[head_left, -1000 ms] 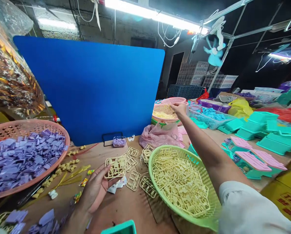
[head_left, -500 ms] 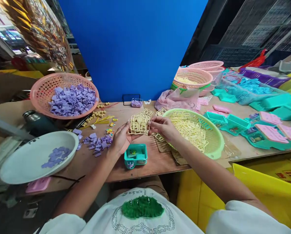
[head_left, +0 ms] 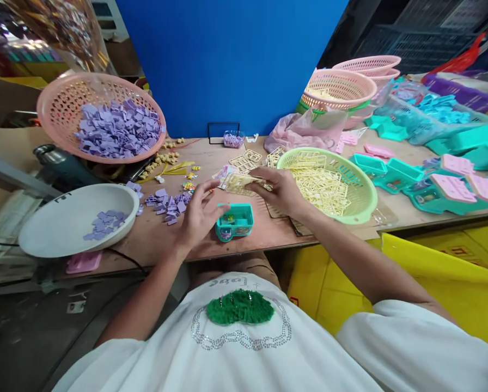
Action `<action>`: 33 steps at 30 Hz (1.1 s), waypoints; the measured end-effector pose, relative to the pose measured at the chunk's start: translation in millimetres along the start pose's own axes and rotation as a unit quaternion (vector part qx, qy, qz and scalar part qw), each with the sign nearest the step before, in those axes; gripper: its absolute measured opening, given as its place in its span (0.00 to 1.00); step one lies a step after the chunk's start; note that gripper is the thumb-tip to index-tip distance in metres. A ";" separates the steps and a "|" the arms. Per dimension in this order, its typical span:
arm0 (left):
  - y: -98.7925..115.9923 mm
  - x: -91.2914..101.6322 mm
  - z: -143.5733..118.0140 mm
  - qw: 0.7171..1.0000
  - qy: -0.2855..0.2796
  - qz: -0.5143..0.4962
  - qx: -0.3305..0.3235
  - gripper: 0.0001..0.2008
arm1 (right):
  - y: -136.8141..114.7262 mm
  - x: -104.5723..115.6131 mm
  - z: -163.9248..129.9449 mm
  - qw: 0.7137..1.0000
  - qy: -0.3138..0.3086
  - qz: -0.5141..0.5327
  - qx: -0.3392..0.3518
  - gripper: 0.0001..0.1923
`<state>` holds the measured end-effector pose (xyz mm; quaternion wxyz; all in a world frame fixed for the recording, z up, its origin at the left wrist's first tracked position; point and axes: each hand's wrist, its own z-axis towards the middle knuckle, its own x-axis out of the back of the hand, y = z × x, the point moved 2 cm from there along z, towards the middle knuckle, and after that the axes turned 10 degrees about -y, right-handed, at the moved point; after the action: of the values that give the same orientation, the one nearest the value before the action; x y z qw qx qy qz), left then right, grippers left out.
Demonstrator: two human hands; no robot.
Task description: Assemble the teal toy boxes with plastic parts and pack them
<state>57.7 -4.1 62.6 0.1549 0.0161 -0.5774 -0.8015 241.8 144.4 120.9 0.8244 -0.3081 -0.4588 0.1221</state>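
Observation:
Pinched between the fingers of my right hand [head_left: 280, 189] is a pale yellow plastic parts frame [head_left: 236, 184], slightly blurred and tilted above the table. My left hand [head_left: 201, 212] is beside it with fingers apart, holding nothing, its fingertips near the left end of the frame. Just below and right of the left hand stands a small teal toy vehicle body [head_left: 236, 222], open at the top, with small coloured bits inside. More yellow frames [head_left: 246, 160] lie flat on the table behind my hands. A light green basket [head_left: 360, 201] of such frames stands right of my right hand.
At left are a pink basket [head_left: 50, 122] of purple pieces, a white bowl [head_left: 43, 228] and a dark bottle [head_left: 64, 166]. Loose purple pieces [head_left: 168, 206] lie near my left hand. Teal bodies with pink panels [head_left: 452, 185] crowd the right. A blue board [head_left: 231, 60] stands behind.
My left hand has let go of the yellow parts frame and moved down and left, fingers spreading. My right hand still holds the frame, now tilted flatter. The camera view has shifted.

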 end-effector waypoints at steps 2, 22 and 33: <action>-10.8 4.9 -18.6 0.995 -0.035 0.092 -0.009 0.25 | 8.9 -1.8 -13.7 0.998 0.033 0.027 -0.042 0.15; -68.5 -14.2 -43.4 0.991 -0.059 0.001 0.122 0.53 | 21.5 -66.4 -43.2 0.990 -0.077 -0.111 0.036 0.14; -74.9 -15.6 -44.5 0.993 -0.048 -0.001 0.111 0.51 | 2.5 -72.6 -54.3 0.974 -0.142 -0.179 -0.016 0.29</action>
<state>64.4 -19.6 -24.3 0.1235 -0.0053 -0.6695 -0.7324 247.3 89.7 48.8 0.7545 -0.2136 -0.6205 0.0081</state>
